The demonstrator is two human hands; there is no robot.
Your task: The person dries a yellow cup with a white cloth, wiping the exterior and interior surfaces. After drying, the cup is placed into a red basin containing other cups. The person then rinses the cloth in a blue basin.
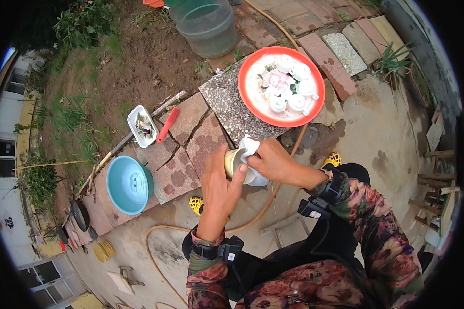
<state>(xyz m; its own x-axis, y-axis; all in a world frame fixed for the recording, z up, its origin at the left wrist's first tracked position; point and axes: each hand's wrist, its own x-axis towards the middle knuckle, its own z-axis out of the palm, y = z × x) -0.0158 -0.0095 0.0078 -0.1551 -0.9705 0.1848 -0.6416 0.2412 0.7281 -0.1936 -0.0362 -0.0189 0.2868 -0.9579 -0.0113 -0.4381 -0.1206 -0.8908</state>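
Note:
My left hand (221, 185) is closed around a pale yellowish cup (232, 162), whose open mouth is tilted to the right. In my right hand (272, 160) is a white cloth (249, 148), pinched at the cup's rim; part of it hangs below the cup. Beyond my hands, a round red-rimmed tray (244, 94) with a flower pattern rests on a pebbled slab. It bears several white cups (296, 103), and glass-like round pieces stand on its left side.
A blue basin (112, 185), a red brush or comb (168, 124) and a white dish of scraps (130, 116) stand on or beside cracked stone slabs at the left. A large translucent tub (207, 31) stands beyond. An orange hose (255, 221) crosses the ground near my feet.

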